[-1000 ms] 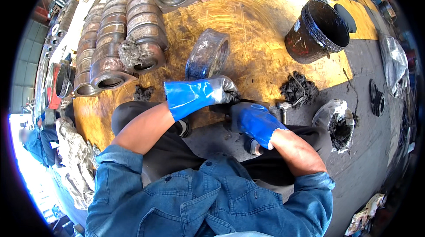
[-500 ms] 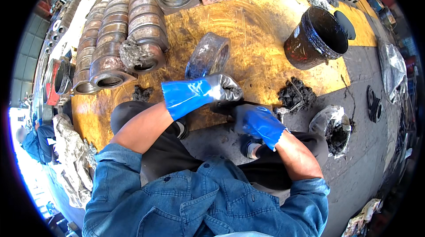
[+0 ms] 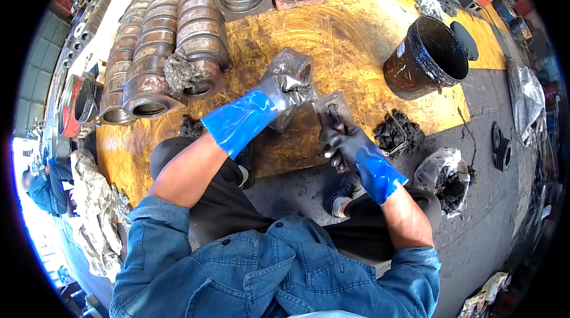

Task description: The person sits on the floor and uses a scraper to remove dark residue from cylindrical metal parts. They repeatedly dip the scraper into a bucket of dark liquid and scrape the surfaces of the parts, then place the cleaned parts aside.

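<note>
Both my hands wear blue-cuffed gloves with grey, grease-darkened fingers. My left hand (image 3: 290, 92) is closed, its fingers curled, in front of a metal ring block (image 3: 291, 61) on the yellow board. It overlaps the block; whether it grips the block or something small, I cannot make out. To its right, my right hand (image 3: 344, 144) is closed around a flat, greyish rectangular plate (image 3: 332, 104). The plate tilts upward and bears a dark smear on its face. Its lower end is hidden by my fingers.
Rows of stacked metal ring blocks (image 3: 153, 51) stand at left, a grey fibrous clump (image 3: 183, 73) on one. A blackened bucket (image 3: 415, 62) stands at right. Near it lie a dark greasy heap (image 3: 399, 133) and a plastic bag (image 3: 436, 169) with black matter. The yellow board (image 3: 350, 39) extends beneath.
My hands, close together before, have moved apart. The left went up over the ring block; the right turned upward, bringing the flat plate into clear view.
</note>
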`<state>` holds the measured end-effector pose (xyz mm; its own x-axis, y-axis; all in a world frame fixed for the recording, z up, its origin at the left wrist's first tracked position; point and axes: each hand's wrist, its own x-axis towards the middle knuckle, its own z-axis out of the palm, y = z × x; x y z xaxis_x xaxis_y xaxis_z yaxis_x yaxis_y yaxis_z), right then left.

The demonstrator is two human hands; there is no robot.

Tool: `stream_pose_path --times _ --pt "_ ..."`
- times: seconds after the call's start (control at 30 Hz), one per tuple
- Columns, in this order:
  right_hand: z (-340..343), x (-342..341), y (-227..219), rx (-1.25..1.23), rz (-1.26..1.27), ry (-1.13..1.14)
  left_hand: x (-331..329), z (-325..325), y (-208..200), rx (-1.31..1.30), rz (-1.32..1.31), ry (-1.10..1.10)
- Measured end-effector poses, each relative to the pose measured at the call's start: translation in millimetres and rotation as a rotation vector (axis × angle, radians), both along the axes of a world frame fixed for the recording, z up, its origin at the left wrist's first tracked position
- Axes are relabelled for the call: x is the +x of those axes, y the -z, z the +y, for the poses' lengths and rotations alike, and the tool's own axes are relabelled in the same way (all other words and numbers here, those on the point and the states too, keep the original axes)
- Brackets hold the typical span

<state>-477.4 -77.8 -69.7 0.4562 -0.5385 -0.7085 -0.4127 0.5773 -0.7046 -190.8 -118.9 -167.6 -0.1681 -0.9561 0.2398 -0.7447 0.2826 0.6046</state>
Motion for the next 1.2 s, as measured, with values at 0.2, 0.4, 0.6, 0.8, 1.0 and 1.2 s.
stream_pose_path --times 0.2,0.4,0.6,0.8,1.0,1.2 --pt "-4 14 -19 0.208 -0.237 0.202 17 14 46 0.258 0.626 -0.131" --pt "-11 3 1 0.276 -0.275 0.147 -27 48 -28 0.598 0.313 -0.2" --pt "-7 6 11 0.299 -0.272 0.088 -34 70 -45 0.688 0.297 -0.222" --pt "-5 5 28 0.305 -0.259 0.105 -39 71 -38 0.593 0.171 -0.205" --pt "4 11 31 0.295 -0.281 0.148 -43 74 -51 0.672 0.149 -0.209" --pt "7 10 25 0.318 -0.305 0.133 -47 80 -70 0.731 0.154 -0.192"
